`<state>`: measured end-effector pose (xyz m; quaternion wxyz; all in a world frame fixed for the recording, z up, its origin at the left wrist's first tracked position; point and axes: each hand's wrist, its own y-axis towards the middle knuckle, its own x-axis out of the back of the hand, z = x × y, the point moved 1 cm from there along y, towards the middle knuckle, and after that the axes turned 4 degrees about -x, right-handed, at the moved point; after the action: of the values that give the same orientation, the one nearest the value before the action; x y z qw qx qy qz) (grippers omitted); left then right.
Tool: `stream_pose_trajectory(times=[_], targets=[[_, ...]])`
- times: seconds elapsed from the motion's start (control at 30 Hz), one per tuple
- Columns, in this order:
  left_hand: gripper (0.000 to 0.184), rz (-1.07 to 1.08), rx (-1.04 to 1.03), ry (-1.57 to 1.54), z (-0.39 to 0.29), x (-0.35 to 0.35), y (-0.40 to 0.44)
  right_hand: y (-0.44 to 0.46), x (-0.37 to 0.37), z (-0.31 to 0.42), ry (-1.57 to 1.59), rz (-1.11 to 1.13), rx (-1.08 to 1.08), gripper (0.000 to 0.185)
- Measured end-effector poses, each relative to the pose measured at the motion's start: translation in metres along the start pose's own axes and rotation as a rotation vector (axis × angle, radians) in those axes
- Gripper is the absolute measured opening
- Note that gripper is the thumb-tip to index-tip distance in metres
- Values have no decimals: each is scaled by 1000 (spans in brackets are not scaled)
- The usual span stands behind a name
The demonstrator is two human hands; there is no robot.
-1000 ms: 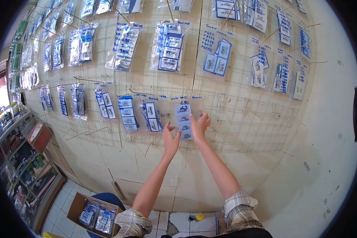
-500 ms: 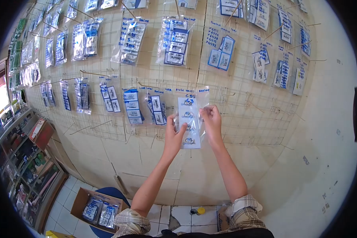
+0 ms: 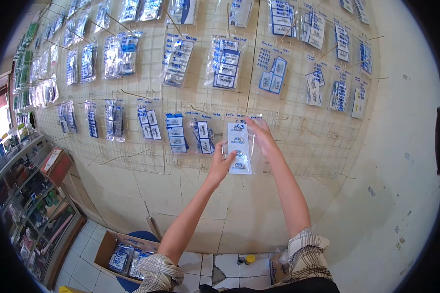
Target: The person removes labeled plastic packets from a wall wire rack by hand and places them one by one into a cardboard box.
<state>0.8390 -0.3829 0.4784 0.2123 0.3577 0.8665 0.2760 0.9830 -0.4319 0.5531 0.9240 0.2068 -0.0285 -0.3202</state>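
Note:
A clear plastic bag with blue handwriting at its top holds a white label strip (image 3: 239, 139) in front of the wire rack. My left hand (image 3: 222, 161) pinches the strip's lower left edge, its thumb over the front. Near the bag's upper right edge, my right hand (image 3: 260, 133) grips the plastic between thumb and fingers. Just left of the bag hang a pack with blue-edged labels (image 3: 204, 137) and another blue-and-white pack (image 3: 176, 133).
More packs (image 3: 227, 63) hang on hooks above. Bare hooks jut from the wire grid (image 3: 308, 146) at right. An open cardboard box (image 3: 104, 248) with packs stands low left, near a glass shelf unit (image 3: 32, 195). A yellow-lidded container (image 3: 250, 259) is on the floor.
My right hand has moved up along the bag to its top right edge. My left hand stays on the strip's left side. The whole view has shifted slightly.

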Motion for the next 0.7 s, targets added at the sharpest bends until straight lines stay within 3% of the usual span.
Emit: stream_pose_trajectory(times=[0.07,0.13,0.23,0.37,0.43,0.53,0.7], targets=[[43,18,-95,55,10,3,3,13,-4,3,-11,58,-11,79],[43,18,-58,46,-7,1,-3,12,-10,16,-80,56,-28,82],[43,36,65,48,-9,0,-6,18,-9,21,-118,127,-54,59],[41,0,-62,134,4,1,-3,19,-11,23,-75,169,-130,35],[40,-2,-99,164,8,1,-3,19,-11,21,-41,194,-135,35],[39,15,10,54,11,-3,-2,26,-8,16,-3,215,-125,37],[39,-18,-97,103,10,-8,-2,25,-5,20,-35,210,-92,40]])
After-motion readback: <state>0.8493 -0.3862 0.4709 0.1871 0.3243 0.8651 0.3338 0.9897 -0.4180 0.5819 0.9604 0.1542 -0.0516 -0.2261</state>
